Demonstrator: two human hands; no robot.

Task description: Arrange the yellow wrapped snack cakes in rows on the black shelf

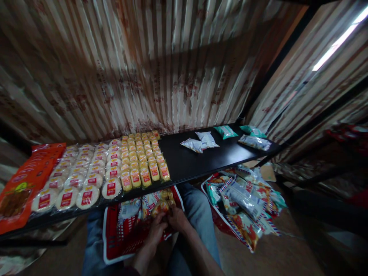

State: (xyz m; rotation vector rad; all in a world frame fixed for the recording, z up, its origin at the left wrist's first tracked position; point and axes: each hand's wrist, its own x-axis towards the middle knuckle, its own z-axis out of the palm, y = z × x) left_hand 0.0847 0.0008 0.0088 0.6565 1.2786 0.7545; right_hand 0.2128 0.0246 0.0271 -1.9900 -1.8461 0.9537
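Observation:
My left hand [157,229] and my right hand [176,219] meet low in the head view, over the right side of a red basket [126,245] with a white rim. The fingers of both are bent round small yellow wrapped snack packs [166,196] at the basket's far right corner. How many packs they grip is too dark to make out. Beside the packs in the basket lie a white snack bag [129,210] and a printed snack bag [149,202]. The basket rests at my legs, beneath the edge of a black shelf [186,165].
Rows of round white cakes [87,196] and yellow snack packs stand on the shelf, with an orange packet [31,180] at far left. White bags [207,140] and green bags [225,132] lie farther right. A second basket [207,188] of bags is at my right.

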